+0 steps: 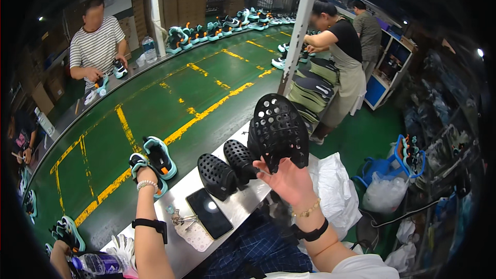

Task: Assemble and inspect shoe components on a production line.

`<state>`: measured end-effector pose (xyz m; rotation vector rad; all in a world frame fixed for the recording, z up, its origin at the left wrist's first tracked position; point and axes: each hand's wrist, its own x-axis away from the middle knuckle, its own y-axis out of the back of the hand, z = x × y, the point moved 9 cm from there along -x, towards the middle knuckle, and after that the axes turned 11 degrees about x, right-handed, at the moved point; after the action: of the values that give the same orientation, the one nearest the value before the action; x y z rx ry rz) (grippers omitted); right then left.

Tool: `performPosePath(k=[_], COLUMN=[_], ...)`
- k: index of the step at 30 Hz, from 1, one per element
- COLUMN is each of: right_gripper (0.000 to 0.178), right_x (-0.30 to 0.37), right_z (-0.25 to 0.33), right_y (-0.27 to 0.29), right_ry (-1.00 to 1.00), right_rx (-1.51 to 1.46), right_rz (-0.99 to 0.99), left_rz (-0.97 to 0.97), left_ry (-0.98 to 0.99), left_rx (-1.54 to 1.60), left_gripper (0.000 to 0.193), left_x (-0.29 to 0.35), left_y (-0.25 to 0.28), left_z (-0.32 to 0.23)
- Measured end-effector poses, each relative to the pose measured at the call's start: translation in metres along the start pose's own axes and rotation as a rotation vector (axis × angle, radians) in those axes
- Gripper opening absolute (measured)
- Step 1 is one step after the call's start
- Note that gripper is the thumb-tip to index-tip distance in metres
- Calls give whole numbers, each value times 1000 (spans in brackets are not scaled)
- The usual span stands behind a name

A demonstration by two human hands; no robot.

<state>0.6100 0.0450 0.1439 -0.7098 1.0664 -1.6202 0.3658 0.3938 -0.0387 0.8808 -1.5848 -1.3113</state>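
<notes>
Raised over the right end of the metal table, my right hand (289, 181) is closed on the lower edge of a black clog (279, 124) full of round holes. Two more black clogs, one nearer (217, 175) and one farther (238, 157), stand on the table to its left. My left hand (145, 174) reaches forward to the belt's near edge and grips a teal and black sneaker (136, 160); the shoe partly hides its fingers. Right beside it rests another teal and black sneaker (160, 157) with an orange tab.
On the metal table (181, 188) lie a phone (209, 213), keys (182, 218), white gloves (123, 250) and a bottle (101, 263). Beyond is a green belt (155, 106) with yellow lines and sneakers along its far side. A post (302, 26), co-workers and a blue basket (382, 168) stand around.
</notes>
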Motion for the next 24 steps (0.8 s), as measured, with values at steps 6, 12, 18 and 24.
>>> performPosePath(k=[6,12,18,24], right_gripper=[43,45,49,50], right_x=[13,16,16,21], right_z=[11,20,28,17], right_y=[-10,-14,-8,-4], right_ry=[106,115,121,54], right_rx=[145,274,321,37], right_rz=[40,14,-2,-7], left_rz=[-70,-113,-118,-106], left_ry=[24,52,65,115], left_rx=[-16,11,41,4], left_gripper=[33,31,31,32], left_x=[-15,-20,-1,-4], left_y=[-9,-15,6,1], left_z=[3,16,4,15])
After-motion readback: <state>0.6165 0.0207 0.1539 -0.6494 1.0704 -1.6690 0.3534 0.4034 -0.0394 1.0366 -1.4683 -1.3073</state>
